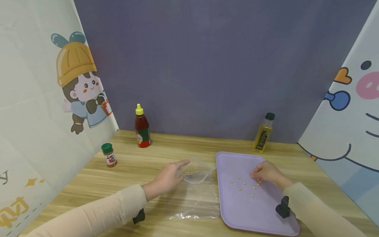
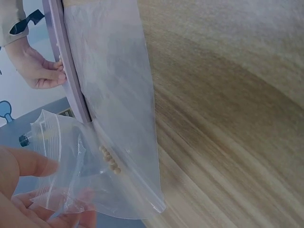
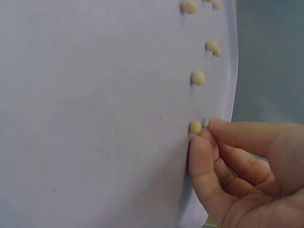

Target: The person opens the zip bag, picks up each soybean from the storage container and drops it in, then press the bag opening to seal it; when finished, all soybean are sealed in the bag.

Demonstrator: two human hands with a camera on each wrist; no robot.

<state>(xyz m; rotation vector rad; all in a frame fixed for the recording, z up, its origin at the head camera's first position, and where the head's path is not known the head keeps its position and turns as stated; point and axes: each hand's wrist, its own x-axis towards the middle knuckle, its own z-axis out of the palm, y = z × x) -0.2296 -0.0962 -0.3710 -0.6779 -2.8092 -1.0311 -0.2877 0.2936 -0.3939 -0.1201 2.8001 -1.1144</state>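
Observation:
A clear resealable bag (image 1: 196, 200) lies on the table with its mouth raised. My left hand (image 1: 168, 179) holds the bag at its mouth, thumb (image 2: 35, 163) on the near side and the other fingers showing through the plastic. Inside it, several pale round beans (image 2: 110, 160) sit in a row along a fold. Over the lilac tray (image 1: 248, 212), my right hand (image 1: 267, 172) reaches down with bent fingers. Its thumb and index fingertips are slightly parted, right beside one bean (image 3: 195, 127). Several more beans (image 3: 198, 78) are scattered on the tray.
A red sauce bottle with a yellow tip (image 1: 142, 128) and a small green-capped spice jar (image 1: 109, 155) stand at the left. Behind the tray is an oil bottle (image 1: 263, 135). A dark backdrop (image 1: 189, 72) closes off the table's far side.

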